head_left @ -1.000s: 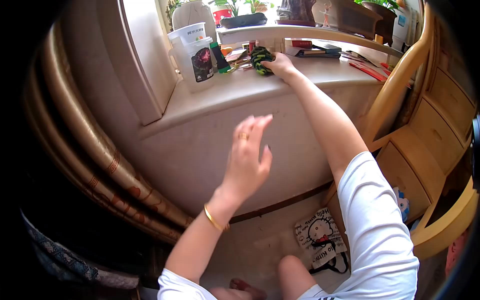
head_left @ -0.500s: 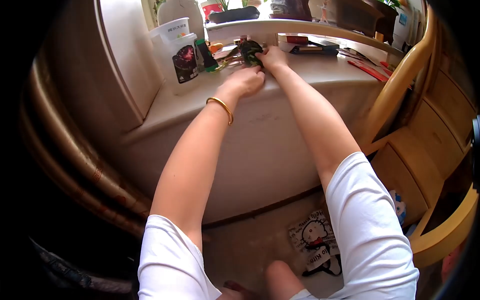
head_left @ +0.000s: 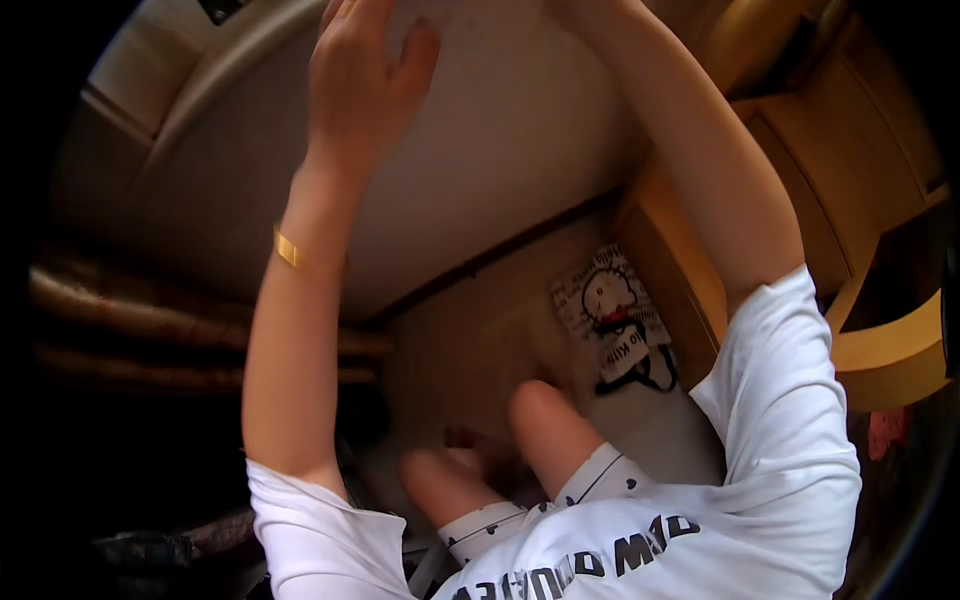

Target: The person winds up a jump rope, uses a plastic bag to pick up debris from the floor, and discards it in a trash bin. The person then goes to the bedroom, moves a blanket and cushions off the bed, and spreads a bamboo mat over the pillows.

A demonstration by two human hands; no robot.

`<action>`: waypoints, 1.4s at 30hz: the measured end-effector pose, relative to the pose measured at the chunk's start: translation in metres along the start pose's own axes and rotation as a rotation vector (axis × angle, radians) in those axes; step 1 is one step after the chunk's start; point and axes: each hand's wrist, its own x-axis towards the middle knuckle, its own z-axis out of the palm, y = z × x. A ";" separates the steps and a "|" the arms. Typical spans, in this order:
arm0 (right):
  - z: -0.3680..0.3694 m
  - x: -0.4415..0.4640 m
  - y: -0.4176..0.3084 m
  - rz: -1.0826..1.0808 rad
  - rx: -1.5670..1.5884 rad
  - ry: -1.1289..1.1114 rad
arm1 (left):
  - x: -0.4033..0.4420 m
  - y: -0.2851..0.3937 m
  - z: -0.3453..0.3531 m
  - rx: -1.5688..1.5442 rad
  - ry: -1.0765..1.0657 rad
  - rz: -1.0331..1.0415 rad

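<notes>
The pale panel (head_left: 480,130) fills the far side, blurred and dim. Right of it stand wooden drawers (head_left: 840,140), their edges partly lost in shadow. On the floor (head_left: 450,340), beside the drawers and beyond the knees (head_left: 545,415), lies a printed bag (head_left: 605,290), the loose thing nearest the hands yet well apart from both. It looks thin, soft and light, likely to sag or crease when lifted rather than break; its black strap (head_left: 607,384) seems the surest place to take hold. How the strap is fastened, and whether anything lies inside, I cannot make out. The left grip (head_left: 365,75) looks released, thumb spread from the fingers and nothing seen in it, though the far edge cuts off the fingertips. The right grip (head_left: 585,8) is nearly all cut off there, so I cannot tell whether it is clenched, released or grasping something. Smallest, the gold bangle (head_left: 288,250) sits on the left wrist, its detail blurred
</notes>
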 end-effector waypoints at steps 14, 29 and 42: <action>-0.137 -0.478 0.177 0.950 -0.246 0.318 | -0.345 0.066 0.047 -0.464 -0.709 -0.963; -0.131 -0.714 0.270 1.343 -0.788 -0.106 | -0.600 0.108 0.129 -0.876 -0.962 -1.756; -0.088 -0.713 0.320 1.640 -0.004 0.157 | -0.603 0.109 0.150 -0.663 -0.464 -2.106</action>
